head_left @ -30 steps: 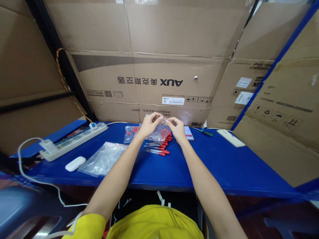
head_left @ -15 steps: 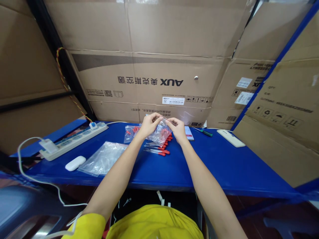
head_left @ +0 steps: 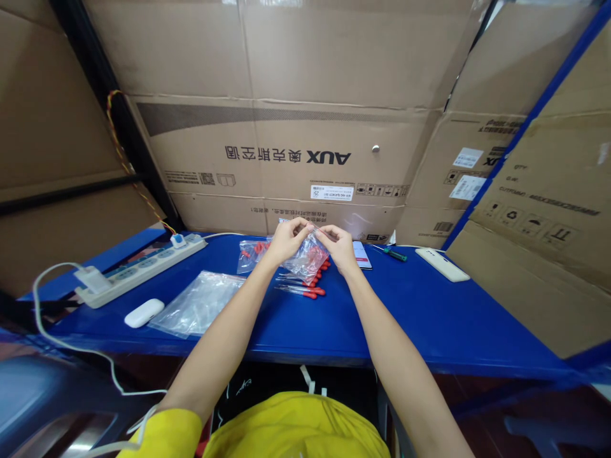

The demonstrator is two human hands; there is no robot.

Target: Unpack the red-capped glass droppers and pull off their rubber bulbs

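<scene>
Left hand (head_left: 287,240) and right hand (head_left: 338,245), centre of frame: fingertips of both pinched on upper edge of clear plastic bag (head_left: 301,259). Bag hangs over red-ended clear tubes (head_left: 310,292) on blue bench (head_left: 405,318). Small bag with red pieces (head_left: 245,256) just left of left hand. Larger clear bags (head_left: 198,306), white case (head_left: 144,313) at lower left. Green-handled screwdriver (head_left: 395,255), pale phone (head_left: 443,264) right of centre.
</scene>
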